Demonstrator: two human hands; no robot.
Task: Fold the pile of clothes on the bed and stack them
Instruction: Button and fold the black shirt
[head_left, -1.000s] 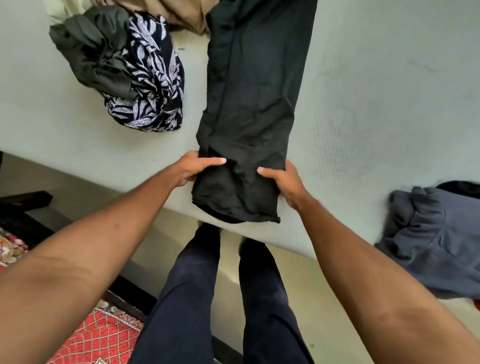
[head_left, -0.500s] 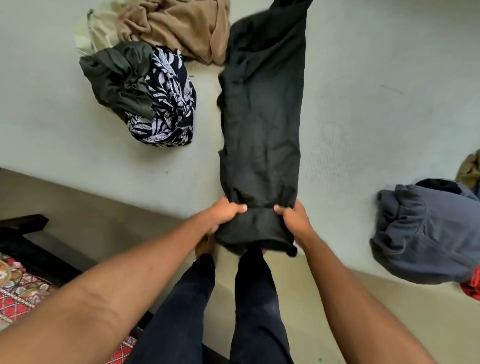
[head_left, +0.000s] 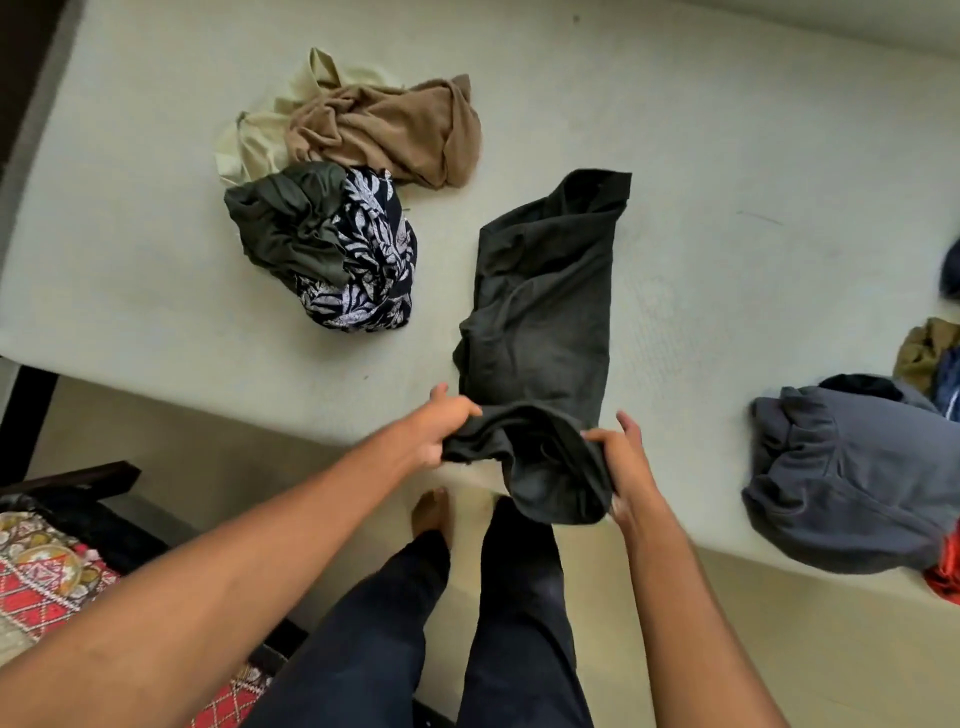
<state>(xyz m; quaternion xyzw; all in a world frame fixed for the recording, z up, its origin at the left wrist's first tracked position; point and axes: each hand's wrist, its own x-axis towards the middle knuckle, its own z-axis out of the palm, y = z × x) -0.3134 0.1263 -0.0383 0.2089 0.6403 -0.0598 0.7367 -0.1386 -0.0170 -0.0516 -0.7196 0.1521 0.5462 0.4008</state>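
Note:
Black trousers (head_left: 540, 312) lie lengthwise on the pale bed (head_left: 156, 260), folded into a long strip. Their near end hangs over the bed's front edge. My left hand (head_left: 436, 428) grips that end on its left side and my right hand (head_left: 621, 467) grips it on the right, lifting it slightly off the mattress. Unfolded clothes lie at the back left: a tan garment (head_left: 384, 132) over a cream one (head_left: 254, 140), and an olive garment (head_left: 283, 223) bunched with a navy leaf-print one (head_left: 374, 270).
A grey-blue garment (head_left: 841, 483) lies at the bed's right front edge, with red cloth (head_left: 943, 577) and other clothes (head_left: 924, 353) beyond it. My dark-trousered legs stand on the floor below. A red patterned cloth (head_left: 41, 577) lies at the lower left.
Both hands have pulled the trousers toward the bed's front edge and bunched up the near end. The far end now shows on the bed.

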